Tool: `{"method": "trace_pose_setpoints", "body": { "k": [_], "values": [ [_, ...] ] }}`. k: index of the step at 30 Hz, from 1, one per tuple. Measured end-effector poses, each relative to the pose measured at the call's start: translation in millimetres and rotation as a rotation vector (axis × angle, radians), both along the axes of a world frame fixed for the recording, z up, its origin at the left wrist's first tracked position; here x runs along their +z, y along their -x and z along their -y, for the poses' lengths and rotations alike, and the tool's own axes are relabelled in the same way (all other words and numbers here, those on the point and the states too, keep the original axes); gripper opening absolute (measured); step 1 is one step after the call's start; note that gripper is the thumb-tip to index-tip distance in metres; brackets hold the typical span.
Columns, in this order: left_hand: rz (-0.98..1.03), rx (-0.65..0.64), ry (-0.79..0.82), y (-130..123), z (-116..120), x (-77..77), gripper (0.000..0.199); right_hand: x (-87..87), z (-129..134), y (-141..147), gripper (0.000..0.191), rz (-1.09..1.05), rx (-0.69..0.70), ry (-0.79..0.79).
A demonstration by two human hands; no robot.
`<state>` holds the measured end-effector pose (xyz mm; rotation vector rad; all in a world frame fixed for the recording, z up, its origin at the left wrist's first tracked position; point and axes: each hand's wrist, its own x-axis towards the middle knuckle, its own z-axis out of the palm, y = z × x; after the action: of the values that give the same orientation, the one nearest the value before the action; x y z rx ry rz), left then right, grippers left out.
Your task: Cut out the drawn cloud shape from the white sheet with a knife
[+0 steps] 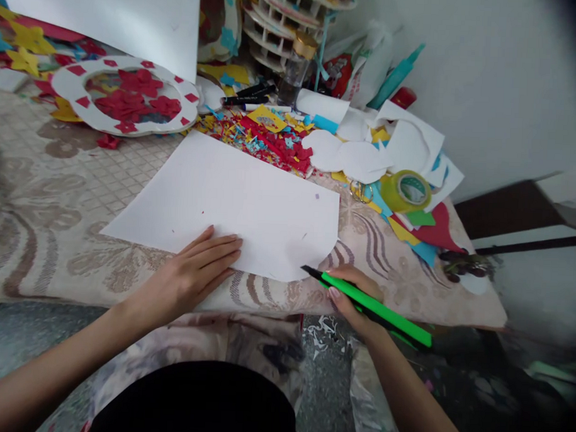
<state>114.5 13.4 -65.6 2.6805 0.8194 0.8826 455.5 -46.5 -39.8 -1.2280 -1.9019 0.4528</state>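
A sheet of white paper (pixel 250 202) lies near the front edge of the cloth-covered table. My left hand (pixel 198 269) rests flat on its lower edge, fingers stretched out. At the paper's lower right corner, my right hand (pixel 356 294) is closed round a green utility knife (pixel 383 311). Its dark tip points left, over or at the paper's edge; whether it touches cannot be made out. That corner of the sheet is rounded. A few tiny specks lie on the paper.
Behind the sheet lie coloured paper scraps (pixel 253 136), white cut-outs (pixel 351 156), a roll of yellow tape (pixel 407 190) and markers (pixel 249 98). An oval white frame (pixel 68 88) with red flowers lies back left. A glass bottle (pixel 293 71) stands near a tiered white structure (pixel 276 26).
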Motion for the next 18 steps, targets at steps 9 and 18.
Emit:
{"method": "trace_pose_setpoints", "body": {
  "k": [9,18],
  "values": [
    [-0.021,0.01,-0.076,-6,1,6.5,0.038,7.8,-5,12,0.03,-0.031,0.07,-0.059],
    [-0.005,-0.071,-0.075,-35,3,13.1,0.032,-7.9,-10,23,0.039,-0.01,0.346,0.072]
  ]
}}
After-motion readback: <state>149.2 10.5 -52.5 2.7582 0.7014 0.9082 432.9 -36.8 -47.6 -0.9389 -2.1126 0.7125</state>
